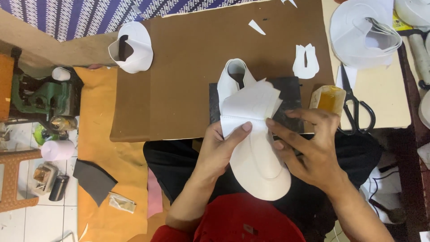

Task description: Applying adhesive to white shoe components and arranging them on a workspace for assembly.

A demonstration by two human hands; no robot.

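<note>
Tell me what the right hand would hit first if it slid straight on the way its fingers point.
The right hand points left across the lap, so it would likely first meet the white shoe upper that its fingers already touch, then the left hand just beyond. Depth is hard to judge.

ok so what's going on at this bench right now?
A person seated at a brown work board holds a white shoe upper in both bare hands. The left hand grips its left edge, thumb pressed on top; the right hand pinches its right side. A folded white piece rests over the upper above a dark pad. Nearby lie black-handled scissors, a small white cut piece, another white upper and a stack of white uppers.
</note>
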